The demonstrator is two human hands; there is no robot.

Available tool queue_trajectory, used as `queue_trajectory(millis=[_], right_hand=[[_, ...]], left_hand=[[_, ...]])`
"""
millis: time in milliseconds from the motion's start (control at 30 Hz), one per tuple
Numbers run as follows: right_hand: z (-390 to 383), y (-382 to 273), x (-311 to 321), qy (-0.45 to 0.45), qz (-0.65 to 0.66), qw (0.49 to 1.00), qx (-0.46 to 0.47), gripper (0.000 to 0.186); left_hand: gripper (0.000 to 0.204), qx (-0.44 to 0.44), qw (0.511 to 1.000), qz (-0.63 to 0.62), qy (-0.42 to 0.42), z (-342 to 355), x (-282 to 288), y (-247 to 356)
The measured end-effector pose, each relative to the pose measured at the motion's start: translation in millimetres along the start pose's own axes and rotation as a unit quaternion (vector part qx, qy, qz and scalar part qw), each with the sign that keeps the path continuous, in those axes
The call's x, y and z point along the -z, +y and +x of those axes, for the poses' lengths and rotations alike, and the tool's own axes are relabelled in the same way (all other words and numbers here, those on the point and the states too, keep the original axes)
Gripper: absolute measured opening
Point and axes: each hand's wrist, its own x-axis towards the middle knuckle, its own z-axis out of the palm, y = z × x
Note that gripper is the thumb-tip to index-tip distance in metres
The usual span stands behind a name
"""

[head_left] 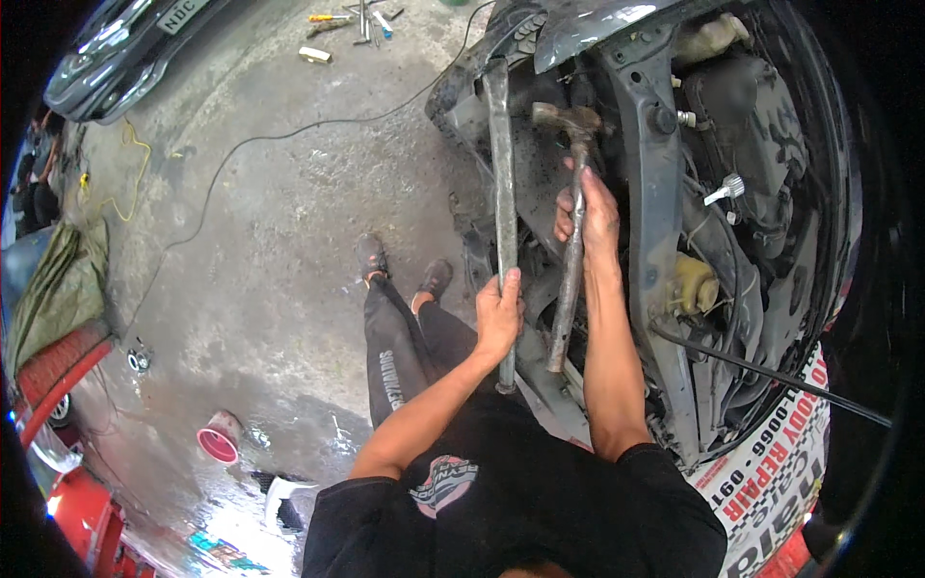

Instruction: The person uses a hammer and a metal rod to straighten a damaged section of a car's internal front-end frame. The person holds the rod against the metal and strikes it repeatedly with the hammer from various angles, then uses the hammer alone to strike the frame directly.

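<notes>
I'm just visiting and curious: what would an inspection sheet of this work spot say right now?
Surface: concrete floor, stained, wet near the lower left.
Job's things: long steel bar held upright against the car front; hammer raised beside it.
Clutter: red cup on the floor; hand tools scattered at the top.
Hands: left hand grips the bar low; right hand grips the hammer handle.
Cables: black cable across the floor; yellow cord at left.
Surroundings: another car at the upper left.
</notes>
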Motion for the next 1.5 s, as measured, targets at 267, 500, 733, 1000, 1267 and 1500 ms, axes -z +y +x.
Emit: queue_trajectory(millis=[267, 500, 733, 1000, 1267, 1500], right_hand=[[-3, 0, -20, 0.039, -0.074, 0.996, -0.011, 0.053], [-14, -7, -21, -0.006, -0.036, 0.999, -0.004, 0.051], [-11, 13, -3, 0.081, 0.051, 0.995, 0.025, 0.051], [-17, -4, -11, -0.052, -0.041, 0.997, -0.028, 0.051], [-9, 12, -2, 0.075, 0.038, 0.996, 0.004, 0.05], [-14, -5, -8, -0.058, -0.042, 0.997, -0.035, 0.052]], left_hand=[[0.044, -0.062, 0.994, 0.089, 0.016, -10, -13, 21], [0.042, -0.021, 0.999, 0.028, 0.028, 0, -11, 13], [0.044, -0.104, 0.99, 0.093, 0.026, 0, -1, 6], [0.047, -0.023, 0.998, 0.054, 0.022, 3, 12, 1], [0.047, -0.057, 0.995, 0.083, 0.025, 3, 5, 2], [0.045, -0.003, 1.0, 0.023, 0.014, 6, 4, 12]])
